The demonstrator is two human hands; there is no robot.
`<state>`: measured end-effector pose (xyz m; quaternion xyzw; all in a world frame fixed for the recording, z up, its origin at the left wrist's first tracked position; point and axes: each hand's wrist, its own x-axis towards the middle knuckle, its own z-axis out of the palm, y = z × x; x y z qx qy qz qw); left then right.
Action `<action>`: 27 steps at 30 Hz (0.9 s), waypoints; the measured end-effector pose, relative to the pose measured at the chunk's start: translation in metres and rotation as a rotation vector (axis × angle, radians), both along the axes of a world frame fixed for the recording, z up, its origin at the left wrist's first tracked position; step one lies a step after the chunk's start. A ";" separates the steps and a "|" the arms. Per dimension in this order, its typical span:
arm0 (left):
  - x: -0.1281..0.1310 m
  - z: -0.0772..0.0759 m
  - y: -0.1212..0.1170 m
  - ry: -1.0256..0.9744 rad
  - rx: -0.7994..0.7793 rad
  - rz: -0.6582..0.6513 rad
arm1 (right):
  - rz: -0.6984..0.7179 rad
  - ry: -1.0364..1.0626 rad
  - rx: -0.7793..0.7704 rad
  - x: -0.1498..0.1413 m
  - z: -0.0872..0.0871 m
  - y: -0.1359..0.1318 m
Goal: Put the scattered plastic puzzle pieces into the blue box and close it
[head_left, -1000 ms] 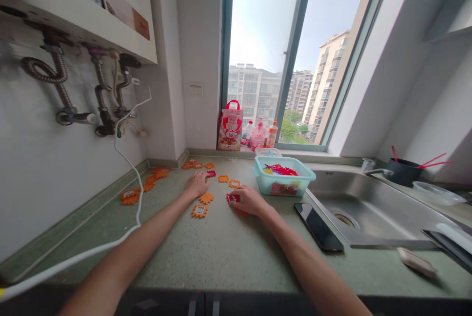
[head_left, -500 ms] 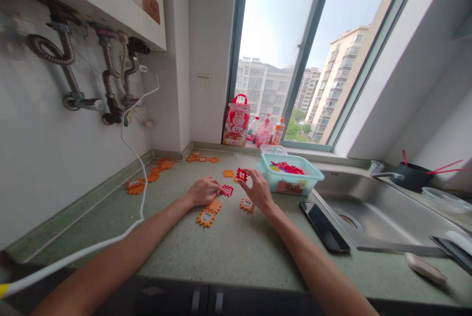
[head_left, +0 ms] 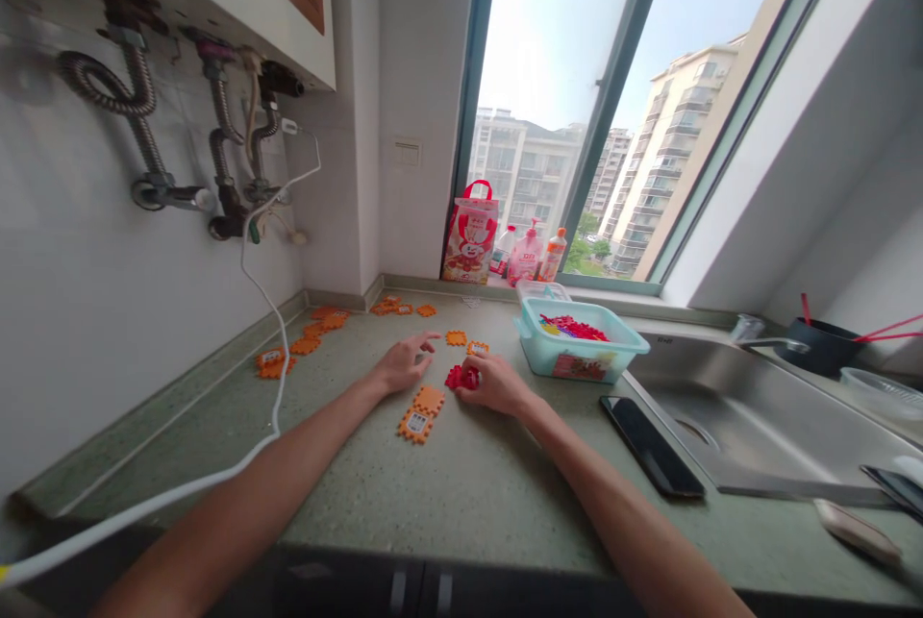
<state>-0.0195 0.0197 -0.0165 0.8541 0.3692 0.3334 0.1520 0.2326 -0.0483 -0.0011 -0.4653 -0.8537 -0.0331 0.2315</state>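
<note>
- Head view: the left hand (head_left: 404,363) is over the counter (head_left: 346,493), its fingers spread and its grip open, left of the red pieces.
- The right hand (head_left: 497,384) pinches the red pieces (head_left: 456,378) at their right side; whether they are joined cannot be told under the fingers.
- The red pieces are near the middle of the counter, between the two hands.
- Just nearer, two orange pieces (head_left: 416,425) lie touching, the near one bearing a printed label.
- Beyond the red pieces lie a plain orange tile (head_left: 456,338) and, to its right, a labelled orange tile (head_left: 477,348).
- More orange tiles (head_left: 307,342) lie far left, near the white cable (head_left: 283,358).
- To the right stands a turquoise box (head_left: 534,352) holding red pieces, with a phone (head_left: 653,447) nearer and a sink (head_left: 814,450) farther right.
</note>
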 end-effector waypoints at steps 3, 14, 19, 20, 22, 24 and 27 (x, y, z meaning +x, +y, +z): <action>-0.004 0.001 0.006 0.065 0.053 0.027 | 0.023 0.017 0.220 0.021 0.020 -0.003; 0.001 0.006 0.001 0.194 0.056 0.001 | -0.712 0.709 1.091 0.175 0.069 -0.021; 0.001 0.007 0.002 0.202 0.060 -0.009 | -0.697 0.560 0.789 0.176 0.059 -0.005; 0.000 0.007 0.002 0.202 0.060 -0.012 | -0.698 0.472 0.667 0.175 0.055 -0.001; -0.001 0.008 0.001 0.201 0.063 -0.017 | -0.705 0.348 0.519 0.172 0.049 0.004; -0.001 0.007 0.001 0.205 0.071 -0.011 | -0.708 0.328 0.531 0.167 0.047 0.004; 0.000 0.006 0.002 0.230 0.086 0.026 | -0.601 0.339 0.625 0.149 0.048 -0.001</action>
